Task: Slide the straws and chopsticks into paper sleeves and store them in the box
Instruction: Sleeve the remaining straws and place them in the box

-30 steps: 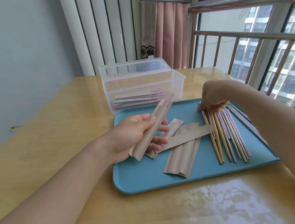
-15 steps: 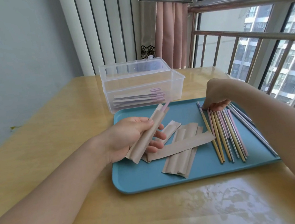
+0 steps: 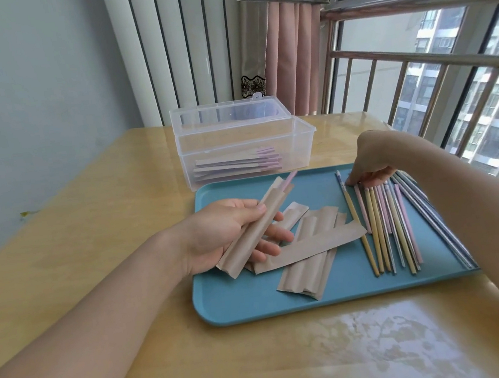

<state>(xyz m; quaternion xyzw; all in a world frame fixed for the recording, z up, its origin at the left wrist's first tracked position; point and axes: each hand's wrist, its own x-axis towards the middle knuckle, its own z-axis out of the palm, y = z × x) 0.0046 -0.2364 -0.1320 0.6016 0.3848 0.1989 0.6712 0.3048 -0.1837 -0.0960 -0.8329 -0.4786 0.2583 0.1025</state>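
Wooden table by window, blue tray; left fingers around paper sleeve, right fingers pinching straws.

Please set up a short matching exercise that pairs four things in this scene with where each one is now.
Things:
1. brown paper sleeve with a pink tip
2. loose coloured straws and chopsticks
3. filled sleeves with pink ends
4. empty brown paper sleeves

Places:
A. inside the clear plastic box
B. held in the left hand
C. middle of the blue tray
D. right side of the tray, under the right hand

Pairs: 1-B, 2-D, 3-A, 4-C
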